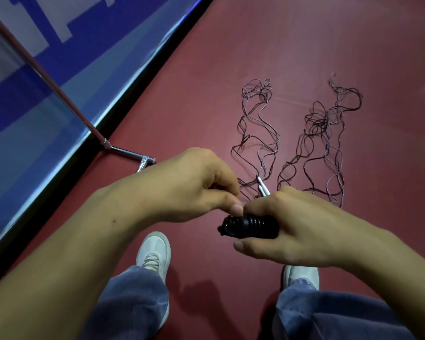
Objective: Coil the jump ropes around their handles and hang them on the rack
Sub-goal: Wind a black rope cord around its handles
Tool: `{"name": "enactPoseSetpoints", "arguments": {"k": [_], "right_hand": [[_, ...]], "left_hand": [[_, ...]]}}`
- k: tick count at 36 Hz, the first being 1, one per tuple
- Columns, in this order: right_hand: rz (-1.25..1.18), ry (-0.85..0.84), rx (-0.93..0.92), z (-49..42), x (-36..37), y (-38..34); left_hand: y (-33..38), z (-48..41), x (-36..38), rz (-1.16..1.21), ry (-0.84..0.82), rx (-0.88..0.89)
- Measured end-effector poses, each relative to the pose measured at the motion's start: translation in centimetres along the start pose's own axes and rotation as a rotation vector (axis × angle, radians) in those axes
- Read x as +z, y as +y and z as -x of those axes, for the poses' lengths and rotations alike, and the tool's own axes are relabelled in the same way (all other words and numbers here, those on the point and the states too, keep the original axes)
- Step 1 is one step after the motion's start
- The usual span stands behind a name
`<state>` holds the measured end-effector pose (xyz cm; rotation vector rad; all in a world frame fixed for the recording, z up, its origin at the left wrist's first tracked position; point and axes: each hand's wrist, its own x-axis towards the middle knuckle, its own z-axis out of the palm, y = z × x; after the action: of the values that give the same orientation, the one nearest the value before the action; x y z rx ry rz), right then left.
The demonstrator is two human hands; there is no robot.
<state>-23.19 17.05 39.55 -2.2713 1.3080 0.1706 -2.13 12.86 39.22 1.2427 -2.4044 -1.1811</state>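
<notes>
A black bundle of jump rope handles (pixel 249 227) wrapped in dark cord sits in front of me at waist height. My right hand (pixel 304 231) grips its right end, thumb underneath. My left hand (pixel 194 190) pinches the cord at the bundle's top left end. On the red floor beyond lie two loose jump ropes: one tangle (pixel 258 133) with white handle tips (pixel 263 186) showing just above my right hand, and a second tangle (pixel 326 141) to its right. The rack's slanted metal pole (pixel 59 92) and chrome foot (pixel 130 153) stand at the left.
A blue padded panel (pixel 66 77) with a black base edge runs diagonally along the left. My two white shoes (pixel 155 253) and blue jeans (pixel 329 312) fill the bottom of the view. Open red floor (pixel 329 45) stretches beyond the ropes.
</notes>
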Motion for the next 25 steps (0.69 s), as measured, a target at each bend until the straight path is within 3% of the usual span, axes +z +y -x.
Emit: {"name": "enactPoseSetpoints", "arguments": {"k": [8,12,25], "right_hand": [[-0.408,-0.071,-0.108,0.1,0.5,-0.1],[-0.718,-0.048,-0.043,0.3,0.0,-0.4],[-0.981,0.027,0.011,0.8,-0.7,0.6]], "left_hand": [[-0.3,-0.5,-0.5,0.209,-0.195,-0.067],[-0.8,-0.4,-0.3,0.437,-0.163,-0.050],[-0.3,-1.1,2.1,0.784,0.032,-0.060]]}}
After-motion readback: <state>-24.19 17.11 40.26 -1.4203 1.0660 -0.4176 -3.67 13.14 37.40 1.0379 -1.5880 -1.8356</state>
